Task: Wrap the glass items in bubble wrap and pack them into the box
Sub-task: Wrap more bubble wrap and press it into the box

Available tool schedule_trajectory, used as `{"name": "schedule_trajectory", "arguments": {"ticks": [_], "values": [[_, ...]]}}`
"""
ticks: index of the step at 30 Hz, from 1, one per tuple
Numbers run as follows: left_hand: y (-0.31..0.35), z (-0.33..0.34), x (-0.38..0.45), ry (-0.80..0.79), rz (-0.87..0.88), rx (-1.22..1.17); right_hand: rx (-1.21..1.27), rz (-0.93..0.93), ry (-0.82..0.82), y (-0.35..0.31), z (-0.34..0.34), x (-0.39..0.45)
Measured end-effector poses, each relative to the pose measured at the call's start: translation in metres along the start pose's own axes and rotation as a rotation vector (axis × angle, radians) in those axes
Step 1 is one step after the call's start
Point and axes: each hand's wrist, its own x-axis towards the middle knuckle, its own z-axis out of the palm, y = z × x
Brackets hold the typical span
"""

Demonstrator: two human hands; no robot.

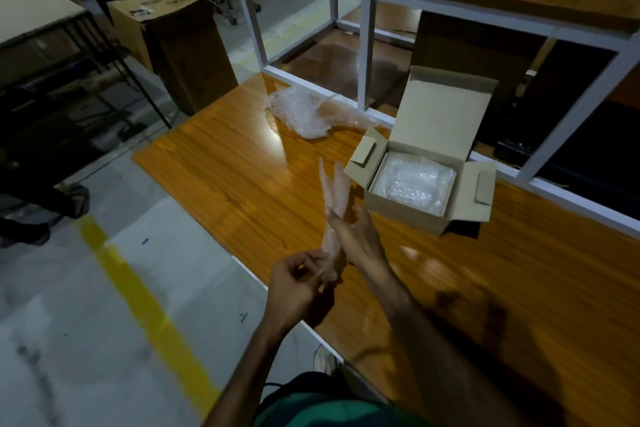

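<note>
Both hands (raised) pinching bubble wrap strip (334, 208)

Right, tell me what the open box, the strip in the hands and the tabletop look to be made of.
Open tan box: plain matte cardboard, with folded flaps and tuck tabs.
Clear crinkly strip, gripped by left hand and right hand: likely bubble wrap, translucent and blurred.
Orange wood-grain tabletop: glossy veneer or laminate, judging by glare.

dim room | grey floor (69, 340) – yellow stripe (145, 308) | wooden table (450, 288) – white rack (367, 45)
</note>
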Motion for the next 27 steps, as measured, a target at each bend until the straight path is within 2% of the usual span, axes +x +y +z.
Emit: {"name": "schedule_trajectory", "arguments": {"ticks": [5,7,12,15,22,27], "values": [[-0.003,0.007,-0.026,-0.067,-0.012,0.088,0.067,0.043,0.116,0.032,-0.016,-0.020],[0.003,0.015,-0.036,-0.054,-0.009,0.105,0.109,0.059,0.059,0.041,-0.021,-0.025],[0.007,0.048,-0.047,-0.028,0.013,0.383,0.277,0.068,-0.067,0.068,-0.034,-0.042],[0.006,0.059,-0.053,0.080,-0.017,0.308,0.413,0.082,-0.112,0.086,-0.045,-0.056],[0.005,0.037,-0.054,0.381,-0.218,0.033,0.302,0.146,0.161,0.129,-0.069,-0.074],[-0.001,0.016,-0.037,0.293,-0.286,0.123,0.121,0.100,0.283,0.143,-0.078,-0.075]]}}
